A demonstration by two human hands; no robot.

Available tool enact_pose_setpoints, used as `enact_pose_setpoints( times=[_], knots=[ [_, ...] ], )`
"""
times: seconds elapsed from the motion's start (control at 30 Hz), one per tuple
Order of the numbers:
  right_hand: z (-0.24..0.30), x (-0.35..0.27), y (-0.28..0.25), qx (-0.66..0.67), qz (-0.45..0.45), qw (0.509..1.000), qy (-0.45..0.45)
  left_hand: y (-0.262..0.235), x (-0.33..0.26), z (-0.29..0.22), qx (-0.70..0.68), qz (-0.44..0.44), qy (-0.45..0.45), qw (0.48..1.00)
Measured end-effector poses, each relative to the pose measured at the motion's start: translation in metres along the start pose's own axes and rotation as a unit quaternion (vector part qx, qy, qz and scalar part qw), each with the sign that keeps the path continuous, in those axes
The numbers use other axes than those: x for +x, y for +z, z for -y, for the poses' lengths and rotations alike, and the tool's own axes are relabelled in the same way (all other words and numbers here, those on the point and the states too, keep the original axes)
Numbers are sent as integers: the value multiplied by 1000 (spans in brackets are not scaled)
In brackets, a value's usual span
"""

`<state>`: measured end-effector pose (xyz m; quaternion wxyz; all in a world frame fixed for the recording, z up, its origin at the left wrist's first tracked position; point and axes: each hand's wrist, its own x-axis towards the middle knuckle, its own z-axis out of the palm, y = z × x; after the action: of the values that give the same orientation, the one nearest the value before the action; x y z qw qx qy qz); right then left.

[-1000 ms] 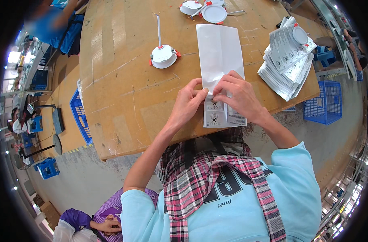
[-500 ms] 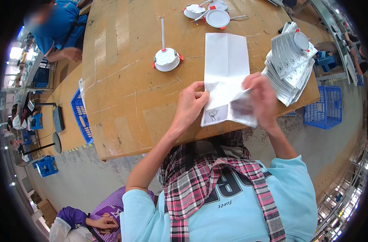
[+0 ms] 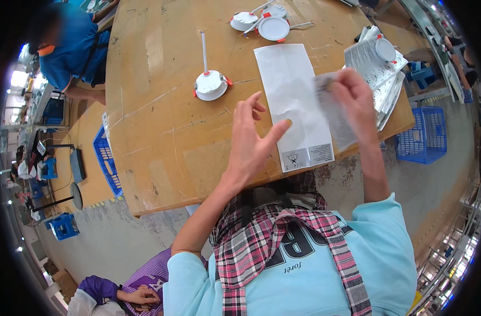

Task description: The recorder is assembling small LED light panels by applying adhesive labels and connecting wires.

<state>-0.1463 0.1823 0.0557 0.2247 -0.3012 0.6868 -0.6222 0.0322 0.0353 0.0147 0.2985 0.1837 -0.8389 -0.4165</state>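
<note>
Since half a second ago the right hand (image 3: 356, 100) has lifted its folded printed leaflet (image 3: 335, 113) clear of the bag's lower end and up toward two o'clock, while the left hand (image 3: 251, 142) has let go of the bag and opened.

At the far left, about ten o'clock, a person in a blue top (image 3: 72, 47) sits at the table's far corner. Below that, at nine o'clock, a blue crate (image 3: 106, 163) hangs beside the wooden table (image 3: 161, 131). At seven o'clock another person in purple (image 3: 140, 284) crouches on the floor.

On the tabletop at eleven o'clock from the left hand stands a round white downlight (image 3: 210, 85) with orange spring clips and a white cable running straight up from it. The left hand hovers with fingers spread apart, gripping nothing, its fingertips over the left edge of the long white paper bag (image 3: 293, 100).

That bag lies flat, pale and slightly creased, its lower end with small printed labels reaching the near table edge at five o'clock. At twelve o'clock two more white round lamps (image 3: 261, 22) lie together.

The right hand's fingers are pinched on the leaflet, which hangs grey and blurred over the bag's right edge. Just beyond, at two o'clock, a stack of printed leaflets (image 3: 369, 66) carries another white lamp disc (image 3: 385, 50). At three o'clock a blue basket (image 3: 422, 134) sits on the floor.
</note>
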Motion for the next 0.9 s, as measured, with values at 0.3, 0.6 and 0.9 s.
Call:
enact_pose_setpoints(
  times=[0.3, 0.6, 0.9],
  knots=[
    [6, 9, 56, -5, 117, 992, -50, -10, 9, -14, -422, 36, -237, 874],
    [-7, 7, 43, -29, 126, 990, 51, -18, 14, 11, -45, -17, -90, 995],
    [-3, 14, 38, -90, 95, 991, 18, -42, 35, 76, 197, -46, -27, 979]
  ],
)
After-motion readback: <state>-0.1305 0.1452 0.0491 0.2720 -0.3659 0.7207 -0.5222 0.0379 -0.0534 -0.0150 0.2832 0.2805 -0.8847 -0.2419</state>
